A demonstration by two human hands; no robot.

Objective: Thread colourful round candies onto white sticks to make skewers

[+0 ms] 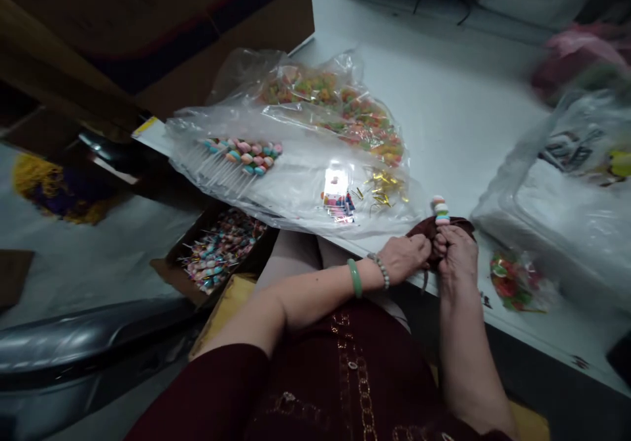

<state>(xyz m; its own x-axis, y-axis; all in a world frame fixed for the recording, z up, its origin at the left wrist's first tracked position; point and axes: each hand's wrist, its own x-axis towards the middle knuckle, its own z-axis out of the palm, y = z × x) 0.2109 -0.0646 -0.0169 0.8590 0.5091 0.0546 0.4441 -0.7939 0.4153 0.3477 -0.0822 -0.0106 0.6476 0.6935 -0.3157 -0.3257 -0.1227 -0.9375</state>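
My right hand (457, 252) is closed at the table's front edge, and a candy skewer (440, 211) with stacked pastel pieces stands up from its fingers. Beside it, my left hand (405, 257) has its fingers pressed together near a dark brown cloth (428, 228); what it grips is too small to tell. Left of the hands, a clear plastic sheet bears gold twist ties (384, 188), a small stack of printed cards (338, 194) and a row of candy sticks (249, 155). Behind these, orange and green wrapped pieces (367, 122) lie under plastic.
An open carton (172, 263) of wrapped candy sticks is below the table at left. A large cardboard box (276, 30) stands behind. At right are a plastic-lined bin (527, 198) and a small bag of colourful pieces (513, 280) on the white table (444, 86).
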